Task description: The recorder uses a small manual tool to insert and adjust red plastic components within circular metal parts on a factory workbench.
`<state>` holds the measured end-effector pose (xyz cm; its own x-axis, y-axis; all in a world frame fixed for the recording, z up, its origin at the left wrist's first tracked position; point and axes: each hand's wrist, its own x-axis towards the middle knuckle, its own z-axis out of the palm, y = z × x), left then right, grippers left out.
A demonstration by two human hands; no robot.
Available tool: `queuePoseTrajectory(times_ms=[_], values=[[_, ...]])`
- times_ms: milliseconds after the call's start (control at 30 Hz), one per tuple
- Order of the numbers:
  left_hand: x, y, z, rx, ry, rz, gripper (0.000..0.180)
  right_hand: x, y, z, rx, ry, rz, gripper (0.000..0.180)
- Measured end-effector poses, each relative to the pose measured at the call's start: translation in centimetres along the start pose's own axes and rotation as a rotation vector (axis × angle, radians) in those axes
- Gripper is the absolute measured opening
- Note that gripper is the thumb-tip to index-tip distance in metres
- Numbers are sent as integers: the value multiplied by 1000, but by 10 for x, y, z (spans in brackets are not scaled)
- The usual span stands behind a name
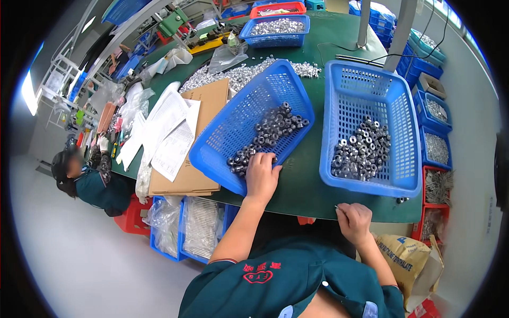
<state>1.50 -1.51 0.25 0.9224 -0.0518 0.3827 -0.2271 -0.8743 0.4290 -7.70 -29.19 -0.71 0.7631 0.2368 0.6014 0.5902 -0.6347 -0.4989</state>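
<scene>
Tilted at an angle on the table, a blue plastic basket (220, 132) holds a spread of small, round, dark-and-silver metal pieces with holes (269, 132). My left hand (262, 177) reaches over its near side, with curled fingers among the pieces. What they grip is hidden. By the table's front edge my right hand (355, 221) is closed in a pinch. A tiny dark tip shows at its fingers, too small to name. To the right stands a second blue basket (400, 180) with a heap of similar metal pieces (366, 148).
Flat cardboard (209, 111) and paper sheets (172, 132) lie left of the baskets. Shiny small parts (249, 71) are piled behind, near another filled blue basket (305, 37). Metal posts (364, 24) rise at the back. A person (101, 183) sits far left. A sack (405, 259) stands at right.
</scene>
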Motion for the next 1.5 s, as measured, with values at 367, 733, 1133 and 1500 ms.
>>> queuePoseTrajectory(times_ms=[367,733,1133,1500], values=[[-24,8,-13,-894,-41,-198,21,-1,-9,1,74,16,118,12],[-70,30,-45,-1566,-534,-500,23,57,-72,9,408,-86,74,10],[-67,48,-65,-844,-358,29,22,49,-78,20,345,-126,155,4],[-58,46,-59,-475,-180,297,23,51,-82,12,863,-324,916,15]])
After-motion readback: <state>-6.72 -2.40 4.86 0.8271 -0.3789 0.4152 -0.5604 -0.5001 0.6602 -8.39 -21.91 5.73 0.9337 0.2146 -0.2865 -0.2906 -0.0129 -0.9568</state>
